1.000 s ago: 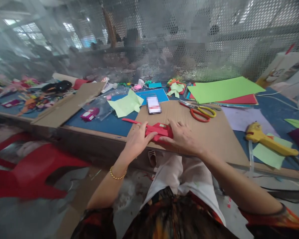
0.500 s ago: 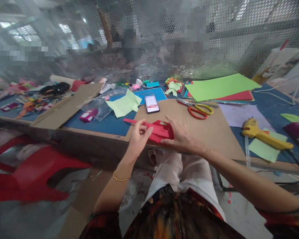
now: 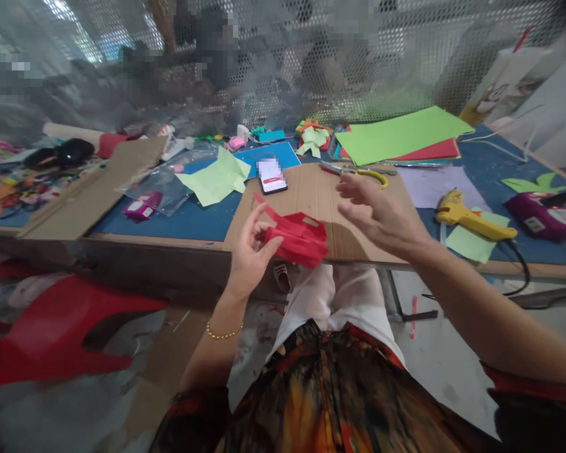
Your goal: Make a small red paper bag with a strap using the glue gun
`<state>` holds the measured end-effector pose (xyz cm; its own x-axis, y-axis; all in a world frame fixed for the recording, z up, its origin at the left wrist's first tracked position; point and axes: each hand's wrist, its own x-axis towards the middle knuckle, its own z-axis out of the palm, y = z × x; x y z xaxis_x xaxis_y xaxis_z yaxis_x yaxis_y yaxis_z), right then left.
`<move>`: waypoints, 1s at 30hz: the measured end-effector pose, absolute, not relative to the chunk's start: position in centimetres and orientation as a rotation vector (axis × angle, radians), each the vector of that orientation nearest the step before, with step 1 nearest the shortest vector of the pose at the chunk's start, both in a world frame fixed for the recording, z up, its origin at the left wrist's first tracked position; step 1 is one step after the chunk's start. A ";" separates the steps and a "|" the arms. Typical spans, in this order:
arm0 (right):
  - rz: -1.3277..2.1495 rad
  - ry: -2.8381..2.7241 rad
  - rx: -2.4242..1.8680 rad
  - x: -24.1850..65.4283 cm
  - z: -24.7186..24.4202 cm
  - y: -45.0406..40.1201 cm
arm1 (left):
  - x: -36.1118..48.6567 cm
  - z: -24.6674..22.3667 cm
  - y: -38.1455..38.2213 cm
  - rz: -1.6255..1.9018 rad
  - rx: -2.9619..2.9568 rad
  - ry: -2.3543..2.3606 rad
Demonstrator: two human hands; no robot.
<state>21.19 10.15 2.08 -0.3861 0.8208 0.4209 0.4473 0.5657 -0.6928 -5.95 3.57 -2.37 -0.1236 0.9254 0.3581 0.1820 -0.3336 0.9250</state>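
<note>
My left hand (image 3: 252, 251) grips a red folded paper piece (image 3: 302, 239) between thumb and fingers, above the table's front edge. A red strip sticks up from its left end near my fingertips. To the right, my right hand (image 3: 382, 214) hangs over the cardboard sheet (image 3: 353, 236), fingers apart and nothing in them. Just beyond that hand lie scissors with red and yellow handles (image 3: 375, 174), partly covered by it. A phone (image 3: 271, 176) with a lit screen rests at the cardboard's back left corner.
On the right are a yellow glue gun (image 3: 476, 217) with a black cord and a purple box (image 3: 547, 217). Green sheets (image 3: 405, 135) lie at the back. Pale green paper (image 3: 214, 179), another purple box (image 3: 143, 206) and a long cardboard strip (image 3: 94, 189) are on the left.
My right hand has let go of the red paper and moved right, toward the scissors. My left hand still holds the paper, now turned a little. The view has shifted.
</note>
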 end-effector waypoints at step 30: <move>0.710 -1.305 -1.043 23.5 -3.5 -5.3 | 6.3 -6.3 -5.4 1.262 0.898 0.859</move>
